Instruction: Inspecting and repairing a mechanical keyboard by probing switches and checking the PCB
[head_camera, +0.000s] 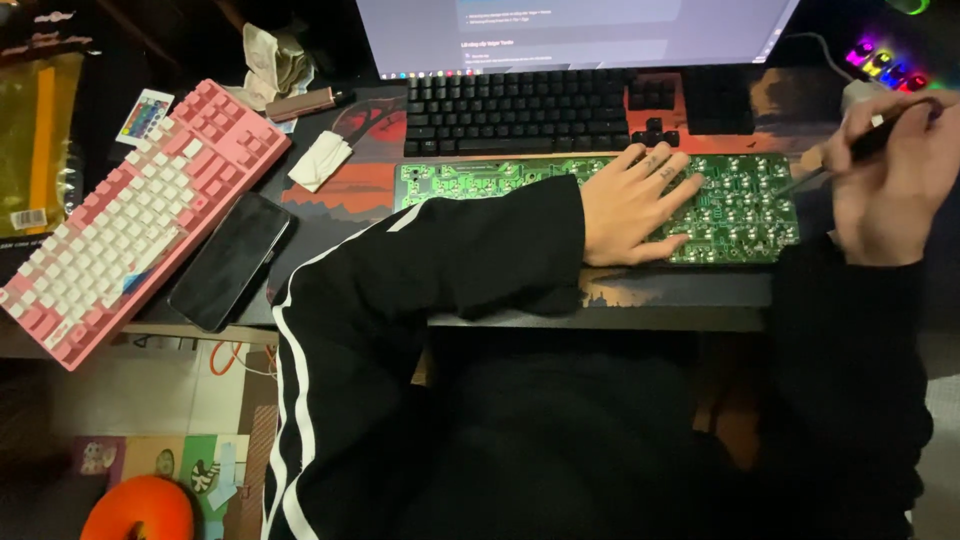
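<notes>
Green keyboard circuit board (470, 180), flat on the desk mat (340, 195) just in front of the black keyboard (520, 110), long and thin, glossy, studded with rows of small silvery switch parts toward its right end. At far left, a yellow packet (35, 140) in shadow, then a pink and white mechanical keyboard (130, 215) lying aslant, chunky matte keycaps, a small white remote with coloured buttons (145, 117) beside its upper end. Next, a dark smartphone (230, 260), smooth glass face, angled along the pink keyboard's lower edge. Further up, crumpled cloth (275, 60), a slim brownish pen-like stick (305, 102) and a folded white wipe (320, 160) on the printed red and black mat. Across the board's middle, a black sleeve with white stripes (400, 270), hiding part of the green surface. Left hand (630, 205) spread flat, fingers open, pressing down on the board, holding nothing. Behind, a lit monitor (570, 30). Right hand (890, 180) closed around a thin dark tool (860, 145), tip slanting down toward the board's right edge. Top right, a cluster of glowing rainbow lights (885, 62). Below left, an orange rounded object (135, 508) on the floor.
</notes>
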